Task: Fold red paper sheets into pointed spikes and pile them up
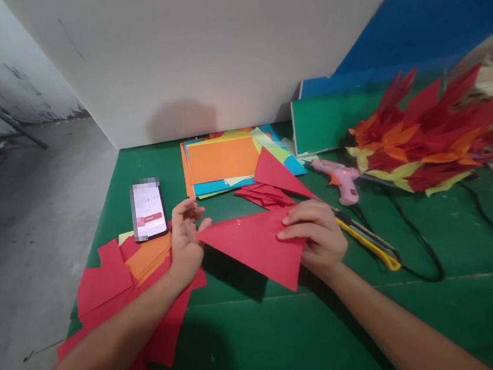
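Note:
A red paper triangle (255,244) is held above the green table (290,334) between both hands. My left hand (187,239) pinches its left tip, other fingers loosely spread. My right hand (317,233) grips its right side with fingers curled over the top edge. Just behind lie several folded red paper pieces (269,191), one standing up as a pointed shape (277,174).
A phone (147,210) lies at the back left beside loose red and orange sheets (119,282). A stack of coloured paper (226,160), a pink glue gun (339,179), a yellow cutter (369,242), a black cable (418,248) and a red-orange paper flower arrangement (432,134) sit behind and right.

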`<state>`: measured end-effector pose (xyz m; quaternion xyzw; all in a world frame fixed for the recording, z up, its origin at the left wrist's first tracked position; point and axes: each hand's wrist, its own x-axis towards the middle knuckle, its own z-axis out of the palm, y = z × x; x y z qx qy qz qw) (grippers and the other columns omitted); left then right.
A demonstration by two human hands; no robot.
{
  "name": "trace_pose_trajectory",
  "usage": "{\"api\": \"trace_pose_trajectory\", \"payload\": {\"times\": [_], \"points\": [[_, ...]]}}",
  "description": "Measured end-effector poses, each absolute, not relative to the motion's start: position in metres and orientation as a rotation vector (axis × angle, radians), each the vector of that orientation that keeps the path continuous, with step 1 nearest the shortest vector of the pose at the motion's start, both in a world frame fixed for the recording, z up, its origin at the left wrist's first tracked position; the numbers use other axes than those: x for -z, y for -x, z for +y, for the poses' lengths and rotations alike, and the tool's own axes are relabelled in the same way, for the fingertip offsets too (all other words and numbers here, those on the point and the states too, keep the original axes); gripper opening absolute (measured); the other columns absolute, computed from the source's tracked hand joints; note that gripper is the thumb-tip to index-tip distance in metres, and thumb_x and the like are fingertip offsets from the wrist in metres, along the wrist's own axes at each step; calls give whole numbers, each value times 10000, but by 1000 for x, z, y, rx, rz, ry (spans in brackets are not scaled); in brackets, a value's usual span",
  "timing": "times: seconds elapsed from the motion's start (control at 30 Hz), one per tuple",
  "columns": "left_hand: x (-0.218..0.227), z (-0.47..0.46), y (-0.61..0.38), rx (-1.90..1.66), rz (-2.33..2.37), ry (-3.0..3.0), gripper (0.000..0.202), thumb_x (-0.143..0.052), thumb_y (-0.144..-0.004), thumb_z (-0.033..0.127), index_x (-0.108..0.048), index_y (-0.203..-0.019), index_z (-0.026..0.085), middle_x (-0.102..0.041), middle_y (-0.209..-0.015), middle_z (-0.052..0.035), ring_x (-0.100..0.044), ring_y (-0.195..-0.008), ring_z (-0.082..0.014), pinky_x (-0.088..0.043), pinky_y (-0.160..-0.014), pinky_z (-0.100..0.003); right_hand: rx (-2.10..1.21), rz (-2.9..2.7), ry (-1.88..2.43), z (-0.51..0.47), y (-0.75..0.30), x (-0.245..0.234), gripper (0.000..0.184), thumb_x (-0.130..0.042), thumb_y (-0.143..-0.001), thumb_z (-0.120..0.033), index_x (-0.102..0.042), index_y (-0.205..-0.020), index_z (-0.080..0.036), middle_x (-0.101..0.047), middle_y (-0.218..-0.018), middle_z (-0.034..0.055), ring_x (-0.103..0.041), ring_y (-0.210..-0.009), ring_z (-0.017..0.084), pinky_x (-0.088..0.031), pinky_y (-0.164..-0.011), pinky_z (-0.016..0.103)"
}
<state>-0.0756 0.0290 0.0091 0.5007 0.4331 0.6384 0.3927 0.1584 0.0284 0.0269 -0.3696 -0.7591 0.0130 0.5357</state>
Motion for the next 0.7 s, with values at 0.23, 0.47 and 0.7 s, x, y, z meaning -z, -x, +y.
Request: {"api": "trace_pose_trajectory", "payload": {"times": [0.23,0.47,0.7], "points": [[-15,34,76,-1631,1099,-1042,293,-808,-645,259,-618,-864,214,-586,-738,25,-577,-686,-95,-510,-661,-228,-128,-1813,834,31,-160,-26,282,-606,-829,-381,-605,-568,-275,-627,-695,24,-617,-718,204,-488,-764,431],[-14,31,79,-1630,1212,-1037,184,-804,-625,238,-648,-710,189,-670,-687,11,-635,-656,-106,-529,-615,-221,-535,-2147,593,38,-156,-19,137,-577,-869,-275,-639,-755,-232,-602,-792,30,-645,-892,176,-470,-944,423],[-22,29,79,-1415,1248,-1003,195,-760,-688,341,-687,-760,175,-649,-583,6,-594,-490,-99,-488,-468,-204,-769,-2432,548,41,-153,-16,169,-518,-903,-237,-687,-890,-238,-631,-866,46,-602,-1045,171,-395,-1028,404]]}}
